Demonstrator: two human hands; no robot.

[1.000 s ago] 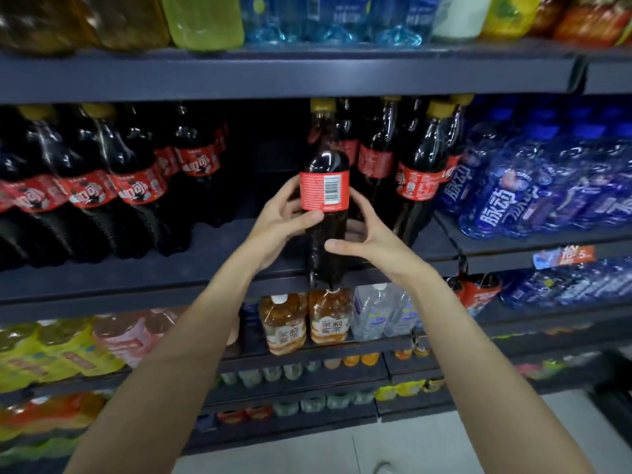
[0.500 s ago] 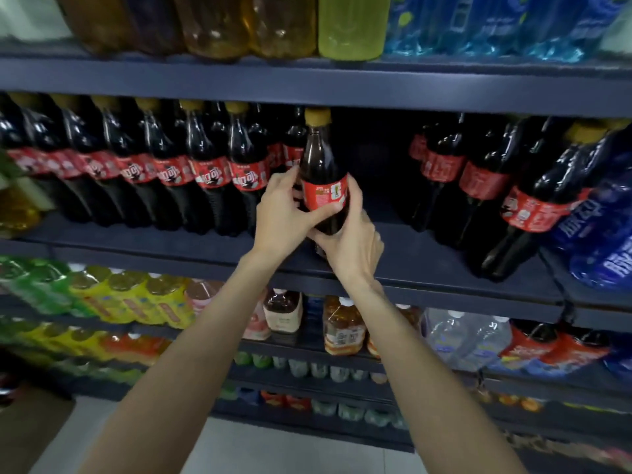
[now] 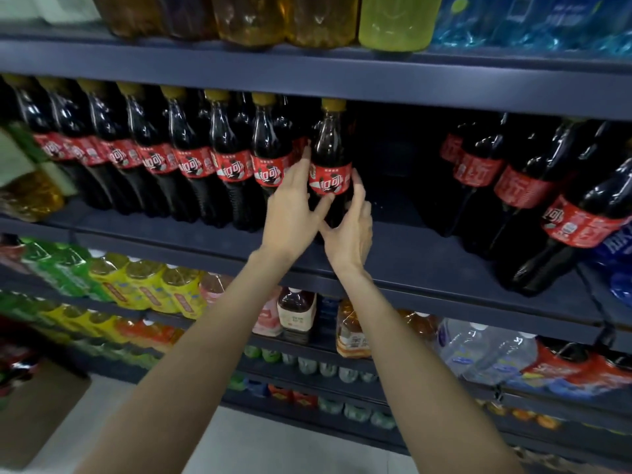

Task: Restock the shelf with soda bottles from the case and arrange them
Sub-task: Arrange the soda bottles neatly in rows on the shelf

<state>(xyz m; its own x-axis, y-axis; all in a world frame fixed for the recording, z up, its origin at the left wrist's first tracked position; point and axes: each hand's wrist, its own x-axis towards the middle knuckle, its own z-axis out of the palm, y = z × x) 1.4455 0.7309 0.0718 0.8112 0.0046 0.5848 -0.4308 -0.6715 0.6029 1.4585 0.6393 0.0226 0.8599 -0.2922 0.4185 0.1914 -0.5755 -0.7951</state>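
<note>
While both hands sit around the cola bottle [image 3: 330, 165], it stands upright on the dark shelf [image 3: 410, 261], at the right end of the row of cola bottles [image 3: 191, 159]; the left hand [image 3: 294, 217] is spread open, with fingers lying on the label and the thumb touching the front; the right hand [image 3: 352, 227] is loose and open too, fingers just brushing the right side of the bottle; neither hand looks to be squeezing it. To the right of the bottle is a dark empty gap, so I think a bump from a hand pulling away could tip the bottle into that gap; the next bottle in the row is very close, so a push to the left could knock that one too. Every cola bottle looks full of dark drink, with a yellow cap [image 3: 333, 104] on top. Another group of cola bottles [image 3: 513, 186] leans far right. A brown cardboard box [image 3: 37, 412] sits on the floor at lower left; I cannot tell what is inside.
</note>
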